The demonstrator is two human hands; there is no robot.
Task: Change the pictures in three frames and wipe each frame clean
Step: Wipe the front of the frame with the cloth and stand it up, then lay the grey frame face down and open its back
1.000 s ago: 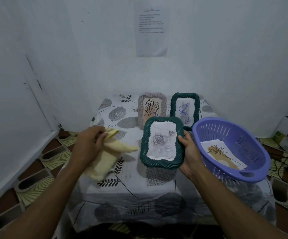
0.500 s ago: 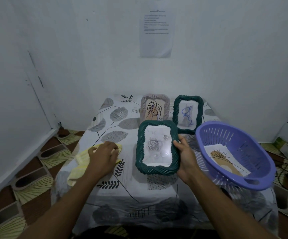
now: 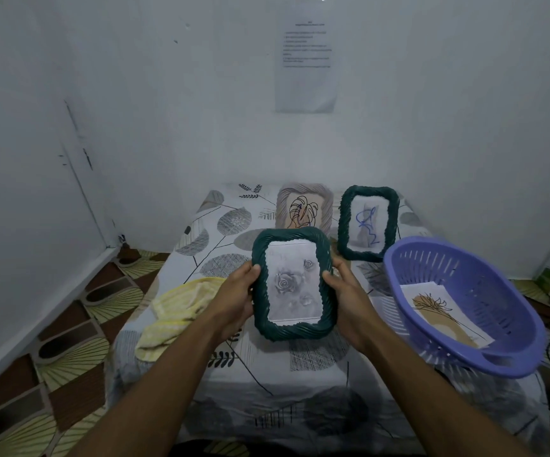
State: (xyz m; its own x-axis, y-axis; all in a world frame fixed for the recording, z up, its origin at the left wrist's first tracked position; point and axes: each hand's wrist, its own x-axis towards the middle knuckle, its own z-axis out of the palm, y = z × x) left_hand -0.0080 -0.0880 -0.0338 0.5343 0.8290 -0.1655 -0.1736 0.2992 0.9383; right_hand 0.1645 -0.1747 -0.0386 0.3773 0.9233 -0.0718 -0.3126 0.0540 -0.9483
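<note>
A dark green woven frame [image 3: 293, 333] with a grey rose picture is held upright above the table. My left hand [image 3: 235, 293] grips its left edge and my right hand [image 3: 344, 291] grips its right edge. Behind it a beige frame [image 3: 326, 201] with a leaf drawing and a second green frame [image 3: 344, 225] with a blue scribble stand at the table's far side. A yellow cloth [image 3: 174, 311] lies crumpled on the table to the left of my left arm.
A purple plastic basket [image 3: 497, 357] on the right holds a loose picture [image 3: 445, 313] of a plant. The table wears a leaf-patterned cover [image 3: 220, 232]. White walls close in behind and to the left; patterned floor tiles [image 3: 69, 357] lie on the left.
My left hand let go of the yellow cloth, which now lies on the table, and moved right to grip the frame's left edge. The frame stays in my right hand.
</note>
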